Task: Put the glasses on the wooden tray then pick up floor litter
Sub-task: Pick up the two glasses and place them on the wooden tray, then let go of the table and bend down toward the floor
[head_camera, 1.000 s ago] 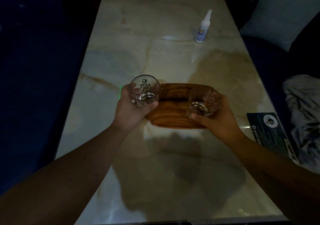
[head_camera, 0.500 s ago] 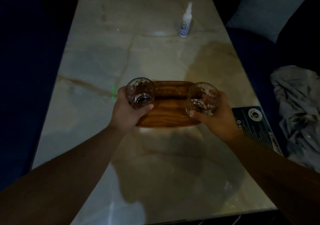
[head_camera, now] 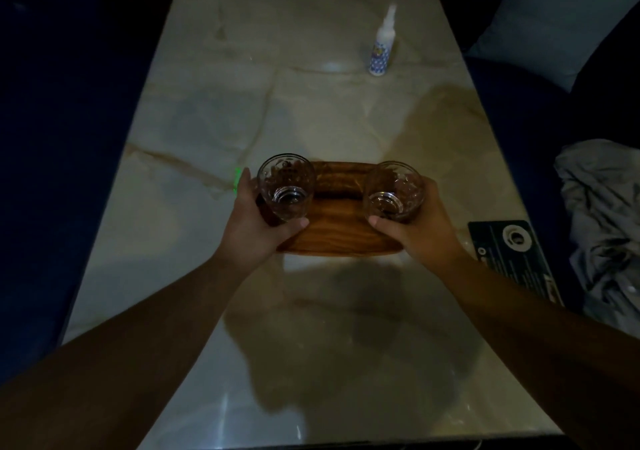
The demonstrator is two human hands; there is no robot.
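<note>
An oval wooden tray (head_camera: 337, 231) lies on the marble table (head_camera: 311, 120) in the middle of the view. My left hand (head_camera: 254, 226) grips a clear glass (head_camera: 285, 186) over the tray's left end. My right hand (head_camera: 420, 228) grips a second clear glass (head_camera: 394, 191) over the tray's right end. Both glasses stand upright and look empty. Whether their bases touch the tray I cannot tell. No floor litter shows in the dim view.
A small white bottle (head_camera: 381, 46) stands at the far right of the table. A dark printed card (head_camera: 512, 259) lies at the table's right edge. Dark blue seats flank the table, with a grey crumpled cloth (head_camera: 604, 228) and a pale cushion (head_camera: 550, 16) on the right.
Both hands have lowered and brought the glasses inward, so each now sits over an end of the tray. The view has tilted slightly.
</note>
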